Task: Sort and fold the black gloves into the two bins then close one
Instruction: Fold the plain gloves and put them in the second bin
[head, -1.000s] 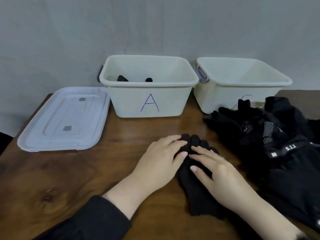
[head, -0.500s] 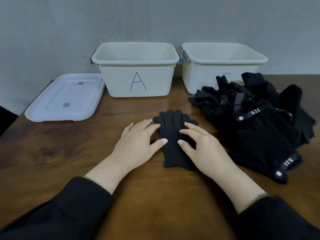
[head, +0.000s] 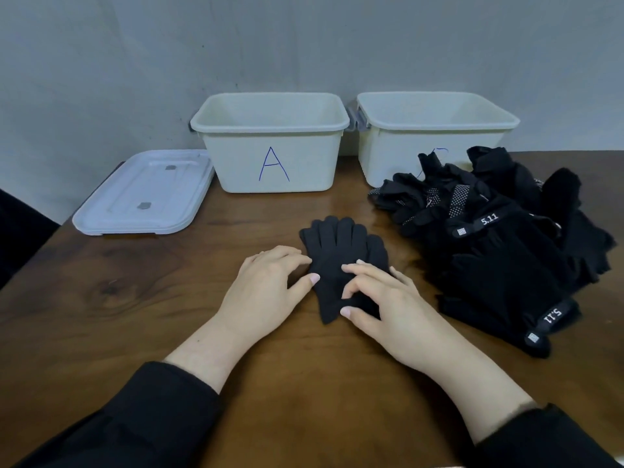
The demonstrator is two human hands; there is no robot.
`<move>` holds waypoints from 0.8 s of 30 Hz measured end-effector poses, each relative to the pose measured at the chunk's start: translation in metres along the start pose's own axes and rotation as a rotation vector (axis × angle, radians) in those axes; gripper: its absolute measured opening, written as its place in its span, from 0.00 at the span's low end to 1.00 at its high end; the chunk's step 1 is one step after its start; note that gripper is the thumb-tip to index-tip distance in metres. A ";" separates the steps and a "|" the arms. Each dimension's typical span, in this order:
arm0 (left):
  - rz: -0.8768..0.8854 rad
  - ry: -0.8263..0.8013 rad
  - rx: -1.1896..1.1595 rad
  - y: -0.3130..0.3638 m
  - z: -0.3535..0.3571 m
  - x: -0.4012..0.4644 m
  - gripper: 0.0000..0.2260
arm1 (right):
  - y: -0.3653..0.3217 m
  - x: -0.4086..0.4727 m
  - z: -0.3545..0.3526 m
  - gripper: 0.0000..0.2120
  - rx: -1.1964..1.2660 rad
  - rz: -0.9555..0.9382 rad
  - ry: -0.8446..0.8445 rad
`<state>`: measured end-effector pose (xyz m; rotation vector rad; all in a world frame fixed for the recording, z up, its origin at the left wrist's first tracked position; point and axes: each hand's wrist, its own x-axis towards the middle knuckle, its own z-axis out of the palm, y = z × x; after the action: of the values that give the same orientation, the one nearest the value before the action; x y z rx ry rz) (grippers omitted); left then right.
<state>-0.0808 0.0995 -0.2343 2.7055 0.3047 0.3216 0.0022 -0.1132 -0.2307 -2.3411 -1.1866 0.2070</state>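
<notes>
Centrally on the tabletop (head: 135, 315), a black knit glove (head: 341, 258) lies flat. Left hand (head: 266, 292) rests beside it, fingers relaxed; right hand (head: 385, 305) pinches its cuff.

two bins (head: 270, 170) (one marked A), one lid (head: 141, 194), two hands (head: 266, 292)
</notes>
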 end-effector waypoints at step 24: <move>0.211 0.045 0.005 0.063 0.026 0.011 0.19 | 0.078 -0.032 -0.147 0.26 -0.654 0.496 0.111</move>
<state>-0.0530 0.0365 -0.2300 2.7427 0.0318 0.4427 0.0905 -0.2309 -0.1458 -3.1451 -0.6522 -0.1762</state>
